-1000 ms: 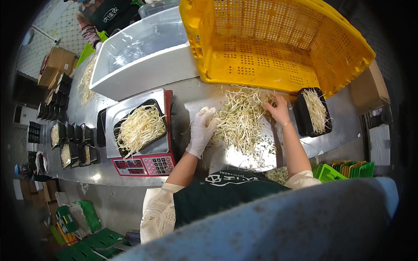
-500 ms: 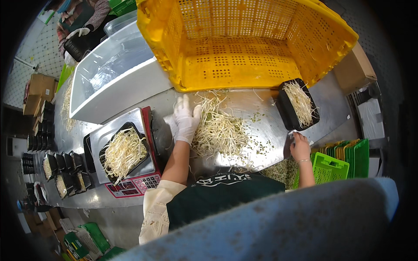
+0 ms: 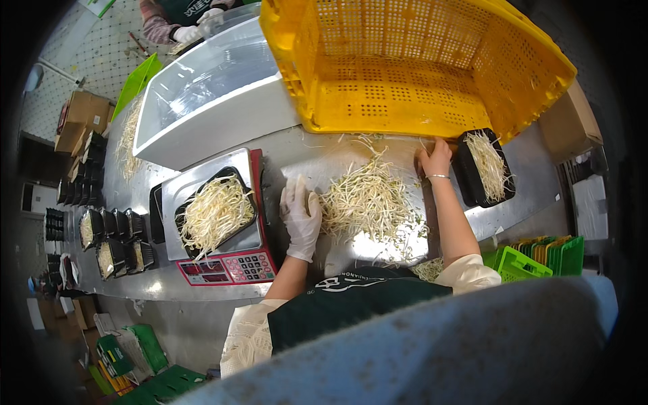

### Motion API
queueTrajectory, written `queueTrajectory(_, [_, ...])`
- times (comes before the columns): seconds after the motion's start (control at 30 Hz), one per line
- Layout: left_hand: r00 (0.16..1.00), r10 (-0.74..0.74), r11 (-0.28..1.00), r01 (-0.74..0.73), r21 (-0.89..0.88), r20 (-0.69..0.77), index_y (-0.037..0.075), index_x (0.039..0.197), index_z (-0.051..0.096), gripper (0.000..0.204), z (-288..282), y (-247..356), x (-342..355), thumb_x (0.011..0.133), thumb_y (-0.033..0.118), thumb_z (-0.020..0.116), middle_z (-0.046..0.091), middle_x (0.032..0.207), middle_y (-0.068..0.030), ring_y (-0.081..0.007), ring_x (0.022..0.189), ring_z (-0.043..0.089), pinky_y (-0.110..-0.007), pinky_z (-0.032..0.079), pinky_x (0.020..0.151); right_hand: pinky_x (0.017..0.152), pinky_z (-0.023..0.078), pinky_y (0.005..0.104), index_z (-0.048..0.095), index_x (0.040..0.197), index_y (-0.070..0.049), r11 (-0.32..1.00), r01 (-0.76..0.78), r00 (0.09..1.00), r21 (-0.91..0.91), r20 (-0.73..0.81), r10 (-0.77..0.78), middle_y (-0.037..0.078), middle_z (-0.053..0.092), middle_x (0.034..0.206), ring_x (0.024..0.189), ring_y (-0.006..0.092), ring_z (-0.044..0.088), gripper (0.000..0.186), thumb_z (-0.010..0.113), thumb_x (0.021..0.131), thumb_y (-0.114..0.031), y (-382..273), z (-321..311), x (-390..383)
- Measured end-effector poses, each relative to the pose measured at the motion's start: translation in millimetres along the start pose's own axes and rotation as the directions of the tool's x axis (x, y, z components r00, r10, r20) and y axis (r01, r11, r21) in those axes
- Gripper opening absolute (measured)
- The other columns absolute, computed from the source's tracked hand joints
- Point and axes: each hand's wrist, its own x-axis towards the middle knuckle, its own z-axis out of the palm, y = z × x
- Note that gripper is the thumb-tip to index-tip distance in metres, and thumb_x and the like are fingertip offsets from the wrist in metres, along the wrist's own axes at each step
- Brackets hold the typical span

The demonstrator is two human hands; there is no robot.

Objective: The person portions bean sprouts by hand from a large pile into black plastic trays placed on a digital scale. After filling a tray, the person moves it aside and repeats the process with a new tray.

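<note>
A loose heap of bean sprouts (image 3: 368, 202) lies on the metal table in front of me. My left hand (image 3: 301, 217), in a white glove, rests along the heap's left edge with its fingers stretched out. My bare right hand (image 3: 436, 160) is at the heap's far right, near the yellow crate, fingers curled downward; what they hold is hidden. Just right of it stands a black tray of sprouts (image 3: 487, 167). To the left, another black tray heaped with sprouts (image 3: 216, 210) sits on a red digital scale (image 3: 233, 266).
The large yellow perforated crate (image 3: 398, 121) stands tipped toward me at the back. Left of it is a white foam box (image 3: 219, 121). Several small black trays (image 3: 111, 246) stand far left. A green basket (image 3: 523, 264) is at right. Across the table, a person's gloved hands (image 3: 196, 28) are at work.
My right hand has gone from the table's near right edge to the far right of the sprouts. My left hand has come nearer to me, and the heap has been drawn together on its right side.
</note>
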Motion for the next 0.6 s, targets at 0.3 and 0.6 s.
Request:
queueTrajectory(0.3, [0.996, -0.010, 0.995, 0.018, -0.096, 0.084, -0.001, 0.135, 0.029, 0.065, 39, -36, 35, 0.083, 0.027, 0.056, 0.032, 0.133, -0.0297, -0.0423, 0.124, 0.030, -0.050, 0.027, 0.101, 0.098, 0.031, 0.0421, 0.050, 0.118, -0.004, 0.927, 0.231, 0.809, 0.295, 0.471, -0.351, 0.016, 0.047, 0.120, 0.111, 0.0357, 0.040, 0.057, 0.063, 0.074, -0.036, -109, 45, -7])
queueTrajectory(0.6, [0.925, 0.145, 0.986, -0.164, 0.024, 0.352, 0.007, 0.135, 0.034, 0.056, 81, -42, 94, 0.087, 0.032, 0.049, 0.033, 0.137, -0.0212, -0.0368, 0.126, 0.034, -0.046, 0.023, 0.105, 0.100, 0.033, 0.0398, 0.050, 0.121, -0.008, 0.813, 0.105, 0.371, 0.573, 0.735, -0.567, 0.015, 0.048, 0.124, 0.118, 0.0306, 0.042, 0.053, 0.059, 0.079, -0.040, -148, 23, -12])
